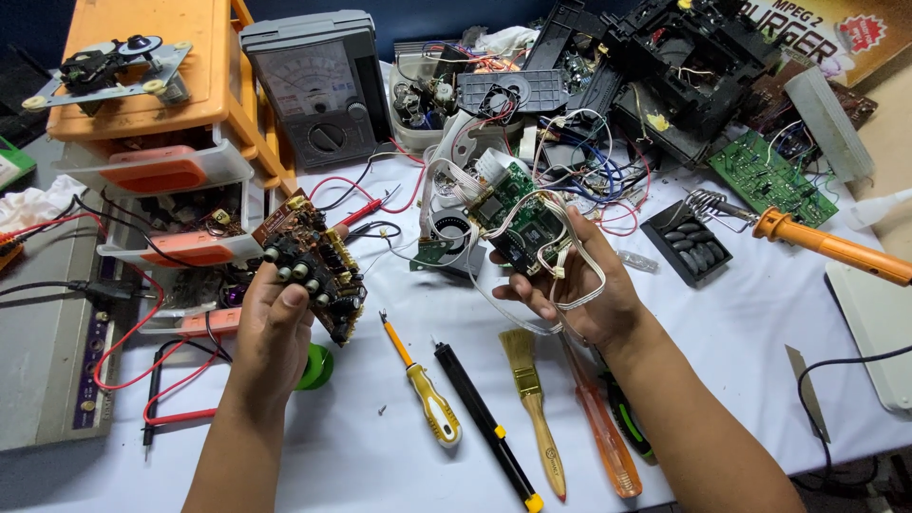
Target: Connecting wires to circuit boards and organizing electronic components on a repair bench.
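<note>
Hands are both occupied above the white tabletop (741, 323). The left hand (274, 328) is closed around the lower edge of a brown circuit board (312, 264), fingers wrapped behind and thumb in front, so the board stands tilted up and to the right of the knuckles, its dark capacitors facing the person. The right hand (570, 285) cups a green circuit board (518, 220) from below, palm up. White ribbon cables (579, 271) loop over its fingers and trail back towards a grey part (446, 233) lying on the cloth just beyond the fingertips.

Just below the left hand a green roll (318, 366) shows at the wrist. Between the two forearms lie a yellow screwdriver (423, 389), a black tool (484, 423) with yellow ends, and a paintbrush (532, 399). An orange-handled screwdriver (598, 427) runs under the right forearm. Well beyond the left hand stands a grey meter (318, 90). Far right of the right hand rests a soldering iron (826, 245) in its coil stand.

Judgement: both boards are held by edge or underside, which suits inspection. The cables over the right fingers appear taut enough that lifting further could strain the connectors, so supporting the green board close to the grey part would be sounder. Keeping fingertips off the brown board's solder side is advisable.
</note>
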